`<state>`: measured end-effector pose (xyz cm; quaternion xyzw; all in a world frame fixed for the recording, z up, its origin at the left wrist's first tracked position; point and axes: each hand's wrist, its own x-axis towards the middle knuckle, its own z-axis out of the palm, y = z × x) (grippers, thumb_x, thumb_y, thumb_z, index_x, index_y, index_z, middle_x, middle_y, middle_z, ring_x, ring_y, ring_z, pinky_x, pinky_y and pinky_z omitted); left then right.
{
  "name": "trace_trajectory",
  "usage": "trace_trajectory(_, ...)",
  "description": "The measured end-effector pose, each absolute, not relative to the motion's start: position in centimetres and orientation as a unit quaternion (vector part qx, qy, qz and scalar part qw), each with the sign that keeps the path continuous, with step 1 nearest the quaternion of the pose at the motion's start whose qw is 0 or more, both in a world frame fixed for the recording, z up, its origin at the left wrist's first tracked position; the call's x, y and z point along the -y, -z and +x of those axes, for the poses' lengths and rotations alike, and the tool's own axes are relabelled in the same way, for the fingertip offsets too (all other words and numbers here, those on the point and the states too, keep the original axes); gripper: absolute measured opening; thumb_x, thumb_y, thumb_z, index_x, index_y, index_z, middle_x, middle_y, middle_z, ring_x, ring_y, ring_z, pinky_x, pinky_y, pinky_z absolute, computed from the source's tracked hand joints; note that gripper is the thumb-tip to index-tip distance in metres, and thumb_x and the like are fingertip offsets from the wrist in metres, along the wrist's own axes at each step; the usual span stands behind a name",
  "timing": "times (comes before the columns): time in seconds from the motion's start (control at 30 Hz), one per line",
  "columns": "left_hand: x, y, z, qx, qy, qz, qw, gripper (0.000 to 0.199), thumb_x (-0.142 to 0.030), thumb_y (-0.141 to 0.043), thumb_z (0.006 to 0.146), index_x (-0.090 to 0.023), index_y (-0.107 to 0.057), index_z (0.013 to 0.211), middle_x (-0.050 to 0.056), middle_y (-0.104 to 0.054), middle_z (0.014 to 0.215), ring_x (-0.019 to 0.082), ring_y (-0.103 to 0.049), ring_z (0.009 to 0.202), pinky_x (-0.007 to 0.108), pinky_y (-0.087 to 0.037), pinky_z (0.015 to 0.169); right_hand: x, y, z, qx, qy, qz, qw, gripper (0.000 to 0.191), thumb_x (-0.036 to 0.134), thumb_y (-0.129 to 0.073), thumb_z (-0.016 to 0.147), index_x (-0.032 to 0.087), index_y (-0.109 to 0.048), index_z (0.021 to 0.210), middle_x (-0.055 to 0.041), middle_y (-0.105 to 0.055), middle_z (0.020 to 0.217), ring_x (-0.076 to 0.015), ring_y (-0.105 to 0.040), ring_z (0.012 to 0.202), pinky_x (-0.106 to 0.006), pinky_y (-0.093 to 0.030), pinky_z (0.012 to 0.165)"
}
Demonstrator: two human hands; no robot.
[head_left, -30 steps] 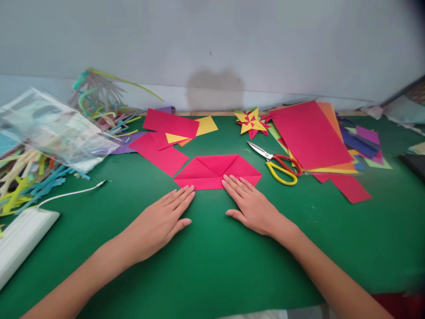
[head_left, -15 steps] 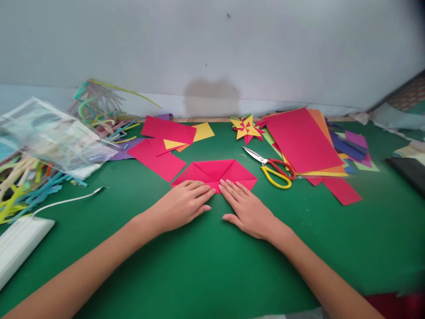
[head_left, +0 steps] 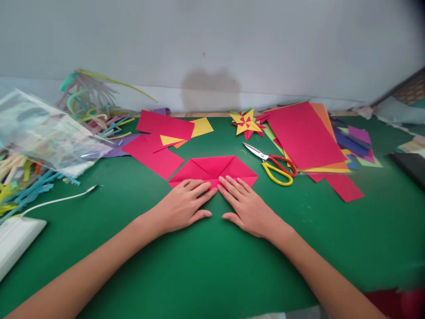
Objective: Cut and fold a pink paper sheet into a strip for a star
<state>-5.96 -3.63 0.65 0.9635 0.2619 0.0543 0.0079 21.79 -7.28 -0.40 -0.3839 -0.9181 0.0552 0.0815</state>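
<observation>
Watching from my end, I take the folded red paper [head_left: 212, 166] as my landmark. Far to its left lies a transparent plastic bag [head_left: 49, 128] with fuzzy craft stems [head_left: 20, 177] around it; I can't tell whether any are inside. Nearer me on that side is a white block [head_left: 20, 241] with a white cable [head_left: 59, 199]. Just beside the folded paper, to its left and farther back, loose red pieces [head_left: 152, 155] overlap yellow and purple ones.

My left hand [head_left: 182, 206] rests palm down over the near edge, left of its middle, fingers extended and thumb apart. The folded paper lies flat just beyond both hands, its long axis running side to side across my reach, a triangular crease pattern showing at the far side. My right hand [head_left: 250, 210] lies flat on the near edge, right of middle, thumb out to the side. Neither hand is nearer: both touch the paper, index tips close together, and I see no pinch.

Behind it to the right sits a yellow-and-red paper star [head_left: 245, 124]. To its right, yellow-and-red-handled scissors [head_left: 279, 170] lie with their tips toward the back left, then a red-topped paper stack [head_left: 305, 137].
</observation>
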Motion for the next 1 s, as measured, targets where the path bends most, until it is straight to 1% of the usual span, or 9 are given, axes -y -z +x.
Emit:
trace_trajectory(0.17, 3.9, -1.0, -5.6, -0.263, -0.057, 0.963, 0.001, 0.065, -0.058, -0.045, 0.108, -0.016, -0.049, 0.157, 0.017, -0.062, 0.143, 0.034, -0.058, 0.127, 0.047, -0.044, 0.106, 7.3, 0.3, 22.0, 0.926, -0.014, -0.367, 0.084, 0.08, 0.057, -0.049, 0.107, 0.008, -0.029, 0.168, -0.0127, -0.022, 0.177, -0.0364, -0.02, 0.164, -0.06, -0.028, 0.13)
trace_trajectory(0.3, 3.8, -1.1, -5.7, -0.258, -0.061, 0.964, 0.007, 0.065, -0.059, -0.045, 0.108, -0.016, -0.05, 0.156, 0.016, -0.061, 0.142, 0.033, -0.058, 0.127, 0.047, -0.045, 0.105, 6.8, 0.1, 23.4, 0.923, -0.009, -0.377, 0.072, 0.071, 0.051, -0.054, 0.107, 0.019, -0.035, 0.167, -0.0108, -0.024, 0.177, -0.0391, -0.025, 0.162, -0.065, -0.03, 0.127)
trace_trajectory(0.37, 3.7, -1.1, -5.7, -0.256, -0.064, 0.964, 0.008, 0.064, -0.059, -0.044, 0.108, -0.017, -0.052, 0.155, 0.016, -0.062, 0.142, 0.033, -0.058, 0.126, 0.047, -0.046, 0.104, 6.6, 0.0, 24.5, 0.923, -0.009, -0.38, 0.062, 0.066, 0.048, -0.054, 0.107, 0.024, -0.038, 0.166, -0.0102, -0.024, 0.177, -0.0396, -0.024, 0.162, -0.066, -0.029, 0.127)
trace_trajectory(0.47, 3.7, -1.2, -5.6, -0.259, -0.066, 0.964, 0.01, 0.062, -0.058, -0.044, 0.109, -0.017, -0.053, 0.155, 0.015, -0.061, 0.143, 0.033, -0.058, 0.126, 0.047, -0.046, 0.104, 6.7, -0.1, 26.3, 0.92, -0.012, -0.387, 0.054, 0.062, 0.044, -0.054, 0.108, 0.027, -0.04, 0.166, -0.0095, -0.022, 0.178, -0.0387, -0.021, 0.163, -0.066, -0.028, 0.127)
trace_trajectory(0.6, 3.8, -1.1, -5.6, -0.258, -0.068, 0.964, 0.012, 0.062, -0.057, -0.045, 0.108, -0.016, -0.054, 0.154, 0.016, -0.061, 0.143, 0.033, -0.058, 0.127, 0.048, -0.047, 0.105, 7.2, -0.1, 28.4, 0.911, -0.013, -0.406, 0.066, 0.056, 0.039, -0.05, 0.11, 0.029, -0.042, 0.165, -0.0079, -0.023, 0.177, -0.0368, -0.019, 0.164, -0.068, -0.03, 0.126)
trace_trajectory(0.7, 3.8, -1.0, -5.7, -0.258, -0.07, 0.964, 0.009, 0.062, -0.057, -0.044, 0.109, -0.016, -0.054, 0.154, 0.016, -0.061, 0.143, 0.033, -0.058, 0.126, 0.048, -0.047, 0.104, 7.7, 0.2, 29.5, 0.902, -0.02, -0.423, 0.084, 0.053, 0.036, -0.047, 0.11, 0.029, -0.045, 0.163, -0.0069, -0.028, 0.176, -0.0359, -0.02, 0.164, -0.068, -0.03, 0.126)
trace_trajectory(0.87, 3.7, -1.0, -5.8, -0.26, -0.068, 0.963, 0.009, 0.061, -0.057, -0.044, 0.109, -0.017, -0.054, 0.154, 0.016, -0.061, 0.144, 0.033, -0.058, 0.127, 0.048, -0.046, 0.106, 8.4, 0.6, 30.8, 0.893, -0.031, -0.433, 0.116, 0.05, 0.033, -0.045, 0.111, 0.028, -0.048, 0.161, -0.0068, -0.037, 0.173, -0.0345, -0.025, 0.163, -0.066, -0.035, 0.125)
trace_trajectory(0.93, 3.7, -1.0, -5.8, -0.26, -0.068, 0.963, 0.011, 0.062, -0.057, -0.044, 0.109, -0.017, -0.054, 0.154, 0.016, -0.061, 0.143, 0.033, -0.058, 0.127, 0.048, -0.046, 0.105, 8.5, 0.6, 31.0, 0.89, -0.022, -0.434, 0.136, 0.046, 0.031, -0.048, 0.11, 0.024, -0.054, 0.155, -0.0091, -0.045, 0.169, -0.0345, -0.031, 0.161, -0.065, -0.037, 0.125)
trace_trajectory(1.0, 3.7, -1.0, -5.7, -0.259, -0.069, 0.963, 0.011, 0.061, -0.057, -0.045, 0.108, -0.017, -0.054, 0.154, 0.016, -0.061, 0.143, 0.033, -0.058, 0.127, 0.048, -0.046, 0.104, 8.4, 0.2, 30.7, 0.882, -0.008, -0.439, 0.173, 0.037, 0.026, -0.054, 0.108, 0.02, -0.064, 0.144, -0.012, -0.055, 0.16, -0.0344, -0.041, 0.156, -0.062, -0.04, 0.123)
